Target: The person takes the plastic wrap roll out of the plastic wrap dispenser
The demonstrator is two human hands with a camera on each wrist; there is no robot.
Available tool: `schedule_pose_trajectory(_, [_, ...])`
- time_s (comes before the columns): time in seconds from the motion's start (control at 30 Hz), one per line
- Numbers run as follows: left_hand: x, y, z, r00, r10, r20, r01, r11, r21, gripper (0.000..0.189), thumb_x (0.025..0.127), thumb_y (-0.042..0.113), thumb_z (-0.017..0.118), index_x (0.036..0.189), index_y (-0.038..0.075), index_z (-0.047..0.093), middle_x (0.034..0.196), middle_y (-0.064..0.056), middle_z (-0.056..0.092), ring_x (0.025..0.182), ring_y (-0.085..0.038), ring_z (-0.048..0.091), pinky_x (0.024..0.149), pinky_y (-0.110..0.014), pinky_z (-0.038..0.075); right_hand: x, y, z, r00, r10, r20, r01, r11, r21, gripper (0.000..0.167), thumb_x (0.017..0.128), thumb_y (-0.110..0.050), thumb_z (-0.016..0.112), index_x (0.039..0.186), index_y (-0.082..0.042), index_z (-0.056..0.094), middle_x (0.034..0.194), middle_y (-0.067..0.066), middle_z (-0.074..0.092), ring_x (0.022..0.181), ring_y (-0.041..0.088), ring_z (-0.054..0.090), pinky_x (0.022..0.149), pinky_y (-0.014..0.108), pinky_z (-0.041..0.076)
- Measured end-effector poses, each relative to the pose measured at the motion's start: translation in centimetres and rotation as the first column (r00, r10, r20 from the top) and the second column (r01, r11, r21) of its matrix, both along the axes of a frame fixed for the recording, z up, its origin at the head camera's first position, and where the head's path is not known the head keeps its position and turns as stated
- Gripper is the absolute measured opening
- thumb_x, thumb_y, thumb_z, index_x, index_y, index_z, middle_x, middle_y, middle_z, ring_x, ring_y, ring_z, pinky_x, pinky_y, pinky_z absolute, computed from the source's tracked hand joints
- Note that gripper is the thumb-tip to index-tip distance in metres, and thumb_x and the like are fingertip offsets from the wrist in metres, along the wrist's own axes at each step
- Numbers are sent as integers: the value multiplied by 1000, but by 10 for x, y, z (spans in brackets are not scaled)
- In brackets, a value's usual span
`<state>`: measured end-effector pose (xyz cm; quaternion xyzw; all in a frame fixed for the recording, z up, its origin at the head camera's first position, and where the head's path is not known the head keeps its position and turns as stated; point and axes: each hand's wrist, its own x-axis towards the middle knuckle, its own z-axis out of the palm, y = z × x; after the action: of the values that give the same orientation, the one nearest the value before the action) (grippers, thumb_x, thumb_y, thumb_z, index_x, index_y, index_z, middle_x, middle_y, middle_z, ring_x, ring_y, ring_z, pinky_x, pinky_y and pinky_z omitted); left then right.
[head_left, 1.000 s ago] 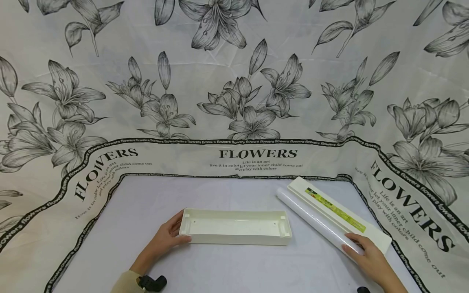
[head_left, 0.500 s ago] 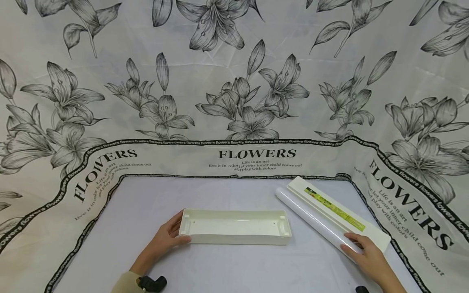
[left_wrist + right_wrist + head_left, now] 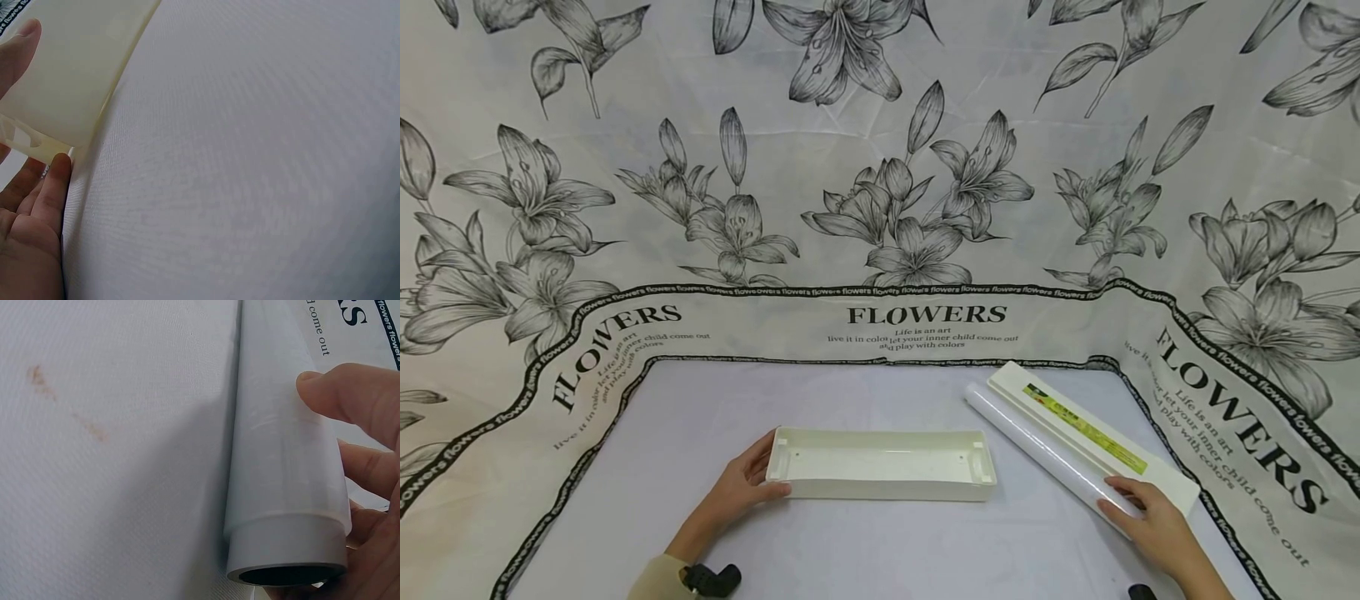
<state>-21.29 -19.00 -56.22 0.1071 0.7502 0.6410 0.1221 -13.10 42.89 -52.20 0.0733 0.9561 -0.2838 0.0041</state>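
Observation:
At the middle of the table lies a long cream plastic box (image 3: 880, 492), its open top towards me. My left hand (image 3: 741, 492) grips its left end, thumb on the near wall and fingers round the end. In the left wrist view the thumb (image 3: 22, 53) lies along the box wall (image 3: 69, 81). To the right, a roll of clear plastic film (image 3: 1037, 442) lies slantwise. My right hand (image 3: 1157, 529) holds its near end between thumb and fingers. The right wrist view shows the roll (image 3: 281, 437) with its hollow grey core, the thumb (image 3: 337, 394) on the film.
Right beside the roll lies a long cream lid (image 3: 1165, 483) with a yellow-green label (image 3: 1086, 429). A white cloth (image 3: 715, 400) with a printed "FLOWERS" border covers the table. Behind stands a flower-patterned sheet (image 3: 850, 183). Brown stains (image 3: 40, 381) mark the cloth in the right wrist view.

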Motion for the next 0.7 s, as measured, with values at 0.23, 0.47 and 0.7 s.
schedule_pose_trajectory(0.23, [1, 0, 2, 1000, -5, 2, 5, 1000, 7, 104, 84, 13, 86, 165, 9, 21, 169, -15, 27, 154, -35, 30, 107, -13, 42, -1, 1, 2, 1000, -9, 20, 9, 1000, -5, 75, 98, -49, 67, 142, 10, 51, 136, 37, 53, 123, 54, 54, 100, 67, 48])
schedule_pose_trajectory(0.47, [1, 1, 1, 1000, 7, 7, -7, 1000, -22, 104, 83, 13, 86, 165, 10, 21, 169, -15, 27, 154, -34, 31, 106, -12, 43, 0, 1, 4, 1000, 2, 29, -2, 1000, -3, 77, 98, -51, 66, 142, 10, 51, 137, 36, 55, 125, 56, 53, 99, 66, 50])
schedule_pose_trajectory(0.7, [1, 1, 1, 1000, 7, -14, -7, 1000, -19, 104, 83, 16, 87, 165, 10, 23, 168, -16, 28, 154, -36, 32, 108, -15, 43, 0, 0, 6, 998, -10, 60, 11, 1000, -19, 76, 99, -50, 65, 143, 10, 49, 141, 37, 52, 126, 56, 53, 99, 64, 51])
